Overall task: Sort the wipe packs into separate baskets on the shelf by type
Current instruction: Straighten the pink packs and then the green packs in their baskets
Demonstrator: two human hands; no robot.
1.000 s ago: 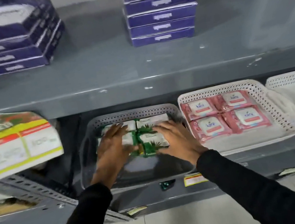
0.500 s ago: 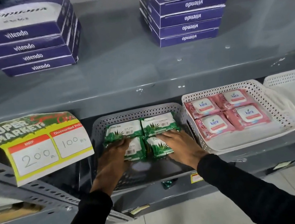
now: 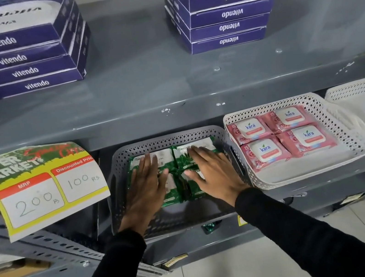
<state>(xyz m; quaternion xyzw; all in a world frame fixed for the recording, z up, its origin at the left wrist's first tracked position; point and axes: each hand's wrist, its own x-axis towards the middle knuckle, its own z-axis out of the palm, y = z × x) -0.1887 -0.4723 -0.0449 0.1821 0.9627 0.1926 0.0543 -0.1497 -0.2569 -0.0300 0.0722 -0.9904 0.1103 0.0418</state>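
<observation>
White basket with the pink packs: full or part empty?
Part empty. Four pink packs fill the back of the white basket; its front floor is bare.

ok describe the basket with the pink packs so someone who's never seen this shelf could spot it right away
Look under the grey upper shelf carrying two stacks of purple boxes. On the lower level sit three perforated baskets; take the middle one, the white basket. Unlike the grey basket to its left with green packs, and the white one to its right with no packs visible, it holds four pink packs.
</observation>
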